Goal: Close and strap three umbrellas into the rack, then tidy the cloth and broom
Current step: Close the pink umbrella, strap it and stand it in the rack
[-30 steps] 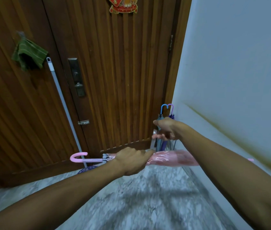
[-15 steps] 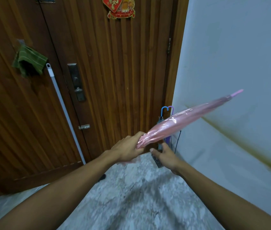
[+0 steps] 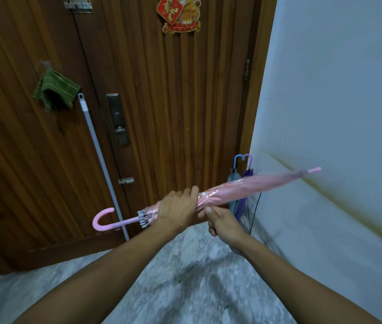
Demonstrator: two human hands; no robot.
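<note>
Pink umbrella (image 3: 239,191) lies nearly level across my front, closed, crook handle to my left, tip toward the wall. My left hand (image 3: 177,210) wraps its folded canopy; my right hand (image 3: 219,220) pinches beneath, probably at the strap. If my left grip loosens, the slick folds could spring open before fastening. Swinging it, the tip could knock the two umbrellas (image 3: 241,181) standing in the rack (image 3: 254,213).

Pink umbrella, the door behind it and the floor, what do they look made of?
Pink umbrella: canopy looks like thin glossy see-through plastic, going by its shine and wrinkles; the crook handle seems smooth plastic. Door: dark varnished wood, with grain and vertical grooves. Floor: mottled grey-white, probably polished stone or tile.
</note>
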